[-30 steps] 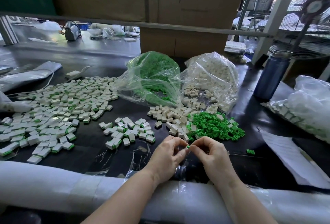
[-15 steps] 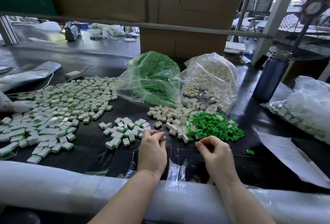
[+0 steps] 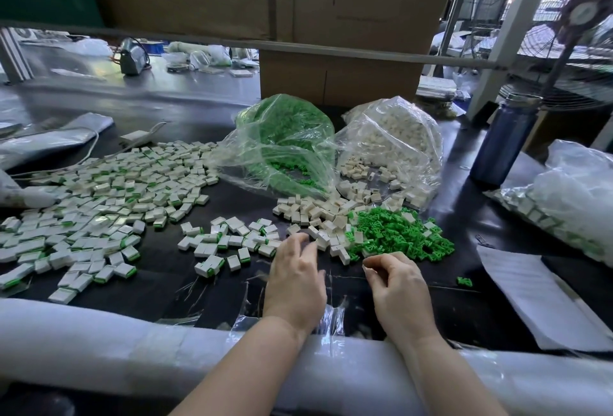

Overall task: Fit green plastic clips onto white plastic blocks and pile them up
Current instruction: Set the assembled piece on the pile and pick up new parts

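Loose white blocks (image 3: 311, 213) lie mid-table beside a heap of green clips (image 3: 398, 233). My left hand (image 3: 295, 279) lies palm down, its relaxed fingertips at the near edge of the white blocks, holding nothing. My right hand (image 3: 394, 286) hovers just in front of the green heap with loosely curled fingers; I see nothing in them. A small pile of fitted blocks (image 3: 229, 243) sits left of my left hand, and a large spread of fitted blocks (image 3: 99, 203) covers the table's left side. One stray clip (image 3: 464, 281) lies to the right.
An open bag of green clips (image 3: 285, 140) and a bag of white blocks (image 3: 391, 140) stand behind the heaps. A blue bottle (image 3: 504, 147), another bag (image 3: 570, 196) and paper (image 3: 530, 289) are on the right. White padding (image 3: 99, 342) lines the near edge. Cardboard boxes (image 3: 335, 80) stand behind.
My hands were together pressing a clip into a block. They parted, and the left hand went to the small fitted pile and now reaches the white blocks; the right hand edged toward the clips.
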`<state>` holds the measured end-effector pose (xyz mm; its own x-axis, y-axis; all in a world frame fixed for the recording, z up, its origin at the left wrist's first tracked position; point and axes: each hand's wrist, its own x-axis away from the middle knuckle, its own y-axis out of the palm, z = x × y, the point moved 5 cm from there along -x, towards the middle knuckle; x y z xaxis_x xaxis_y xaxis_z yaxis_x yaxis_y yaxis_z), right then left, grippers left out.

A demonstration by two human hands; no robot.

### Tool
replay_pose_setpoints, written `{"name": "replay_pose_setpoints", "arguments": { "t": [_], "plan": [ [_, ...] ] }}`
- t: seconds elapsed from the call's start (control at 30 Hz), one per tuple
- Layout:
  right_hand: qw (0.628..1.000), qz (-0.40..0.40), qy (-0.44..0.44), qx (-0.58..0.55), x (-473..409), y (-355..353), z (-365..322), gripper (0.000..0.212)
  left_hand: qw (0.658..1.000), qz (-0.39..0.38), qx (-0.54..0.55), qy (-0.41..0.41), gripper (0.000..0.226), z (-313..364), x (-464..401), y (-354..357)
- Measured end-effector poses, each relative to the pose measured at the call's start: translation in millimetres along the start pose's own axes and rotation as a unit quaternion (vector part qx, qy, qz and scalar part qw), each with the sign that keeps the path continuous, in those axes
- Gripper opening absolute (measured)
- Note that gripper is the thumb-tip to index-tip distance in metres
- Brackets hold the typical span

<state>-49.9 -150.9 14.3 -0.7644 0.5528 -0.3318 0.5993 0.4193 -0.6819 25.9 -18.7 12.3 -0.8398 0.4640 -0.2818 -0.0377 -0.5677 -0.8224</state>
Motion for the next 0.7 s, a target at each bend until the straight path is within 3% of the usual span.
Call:
{"name": "replay_pose_setpoints", "arguments": {
  "t": [0.17, 0.33, 0.7],
  "plan": [
    [0.989, -0.04, -0.018, 0.14, 3, 7, -7, 0.034, 0.992, -0.073, -0.03, 0.101, 0.055, 9, -1, 16],
    [0.974, -0.093, -0.043, 0.202, 2, 18, -8, 0.047, 0.982, -0.145, -0.045, 0.108, 0.059, 7, -3, 29],
    [0.978, -0.012, -0.026, 0.206, 4, 6, -7, 0.019, 0.994, -0.022, 0.023, 0.102, 0.033, 10, 0, 7]
  ]
}}
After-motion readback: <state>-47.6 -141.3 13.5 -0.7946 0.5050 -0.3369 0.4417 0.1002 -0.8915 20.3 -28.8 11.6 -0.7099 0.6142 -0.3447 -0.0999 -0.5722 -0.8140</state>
